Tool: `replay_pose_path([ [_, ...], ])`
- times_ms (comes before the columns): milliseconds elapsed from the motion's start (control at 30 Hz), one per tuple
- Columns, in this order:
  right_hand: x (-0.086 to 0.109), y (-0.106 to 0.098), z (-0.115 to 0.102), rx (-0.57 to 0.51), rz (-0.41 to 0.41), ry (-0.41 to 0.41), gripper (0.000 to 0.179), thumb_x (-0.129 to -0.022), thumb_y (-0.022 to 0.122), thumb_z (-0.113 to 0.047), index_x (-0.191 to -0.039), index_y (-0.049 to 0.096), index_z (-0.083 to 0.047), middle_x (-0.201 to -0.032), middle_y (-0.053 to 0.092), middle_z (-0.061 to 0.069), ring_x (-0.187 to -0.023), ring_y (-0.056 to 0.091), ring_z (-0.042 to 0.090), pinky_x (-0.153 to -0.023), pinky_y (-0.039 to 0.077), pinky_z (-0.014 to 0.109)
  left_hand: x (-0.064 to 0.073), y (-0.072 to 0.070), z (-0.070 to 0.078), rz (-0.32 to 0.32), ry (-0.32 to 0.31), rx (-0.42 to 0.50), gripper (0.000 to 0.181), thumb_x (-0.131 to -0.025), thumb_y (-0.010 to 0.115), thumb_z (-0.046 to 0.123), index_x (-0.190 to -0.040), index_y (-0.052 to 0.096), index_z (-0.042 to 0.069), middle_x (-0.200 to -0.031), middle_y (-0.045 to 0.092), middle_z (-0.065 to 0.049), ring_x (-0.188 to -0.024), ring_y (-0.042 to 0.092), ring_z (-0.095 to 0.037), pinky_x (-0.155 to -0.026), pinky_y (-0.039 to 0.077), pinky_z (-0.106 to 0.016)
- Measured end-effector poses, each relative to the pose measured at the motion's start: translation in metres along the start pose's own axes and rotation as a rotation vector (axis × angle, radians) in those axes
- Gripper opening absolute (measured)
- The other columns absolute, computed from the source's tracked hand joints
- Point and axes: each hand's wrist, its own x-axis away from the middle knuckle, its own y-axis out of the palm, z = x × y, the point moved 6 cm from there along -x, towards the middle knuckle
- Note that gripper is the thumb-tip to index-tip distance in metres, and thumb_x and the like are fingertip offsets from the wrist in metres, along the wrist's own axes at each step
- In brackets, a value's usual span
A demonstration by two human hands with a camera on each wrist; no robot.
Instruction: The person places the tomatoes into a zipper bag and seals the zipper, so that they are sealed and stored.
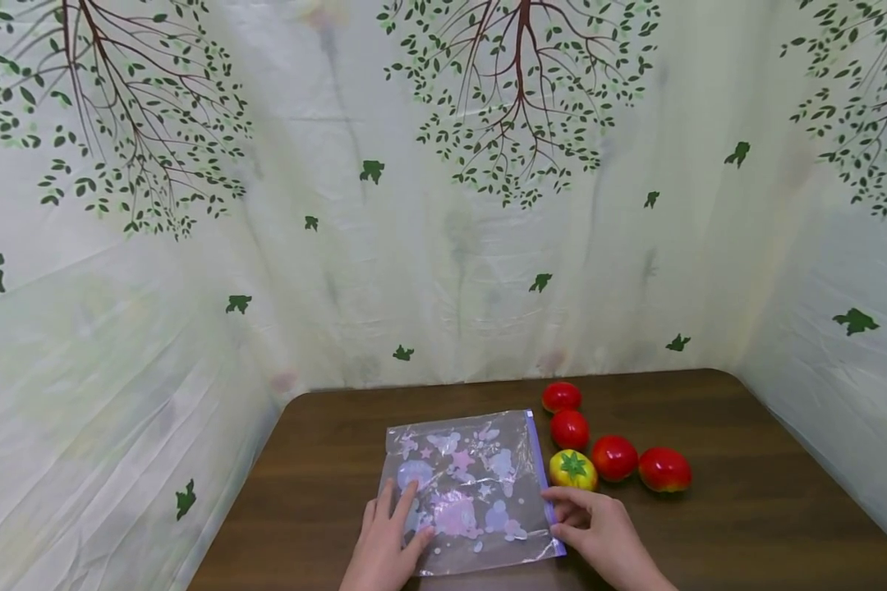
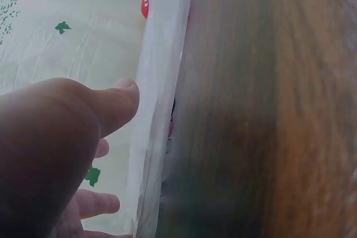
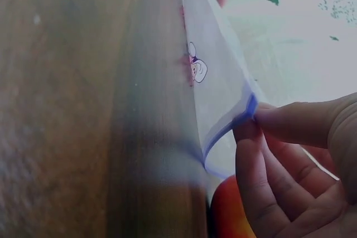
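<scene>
A clear plastic zip bag point(image 1: 480, 468) printed with pastel cartoon figures lies flat on the table, its purple zip edge point(image 1: 538, 460) toward the right. My left hand point(image 1: 386, 538) rests on the bag's lower left with fingers straight and spread. At the zip edge, my right hand point(image 1: 599, 529) pinches the bag's opening between thumb and fingers. The right wrist view shows the purple edge point(image 3: 245, 112) lifted at the thumb, the bag's mouth partly parted. Just beyond the right hand sits a yellow toy fruit with a green leafy top point(image 1: 572, 470).
Several red toy fruits, among them one at the back point(image 1: 562, 397) and one at the far right point(image 1: 665, 470), lie right of the bag. The brown wooden table point(image 1: 754, 492) meets a pale leaf-printed curtain point(image 1: 458, 312) at its back and sides.
</scene>
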Motion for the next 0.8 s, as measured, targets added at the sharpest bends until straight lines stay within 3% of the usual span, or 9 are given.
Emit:
replay_pose_path([
  [233,0.001,-0.002,-0.003,-0.015,0.067,0.047,0.042,-0.082,0.083,-0.009,-0.122,0.072,-0.017,-0.09,0.063,0.0,-0.077,0.063,0.016,-0.072,0.057,0.024,0.0,0.002,-0.003,0.0,-0.015,-0.006,0.071,-0.094,0.067,0.046,-0.151,0.044,0.011,-0.15,0.034,-0.033,-0.129,0.039,-0.049,-0.092,0.046,-0.065],
  [600,0.006,-0.003,-0.013,-0.002,0.199,-0.067,0.051,-0.079,0.083,0.002,-0.119,0.073,-0.028,-0.088,0.065,-0.006,-0.075,0.065,0.011,-0.072,0.057,0.025,0.002,0.003,-0.007,-0.047,-0.055,0.034,0.103,-0.078,0.07,0.071,-0.155,0.036,0.012,-0.153,0.028,-0.035,-0.13,0.035,-0.054,-0.088,0.046,-0.066],
  [800,0.007,-0.003,-0.016,0.012,0.187,-0.081,0.059,-0.08,0.082,0.002,-0.128,0.069,-0.031,-0.112,0.07,-0.005,-0.075,0.065,0.01,-0.071,0.056,0.025,0.001,0.005,-0.007,-0.087,-0.058,0.065,0.108,-0.076,0.073,0.07,-0.157,0.032,0.012,-0.154,0.025,-0.035,-0.134,0.026,-0.063,-0.089,0.043,-0.071],
])
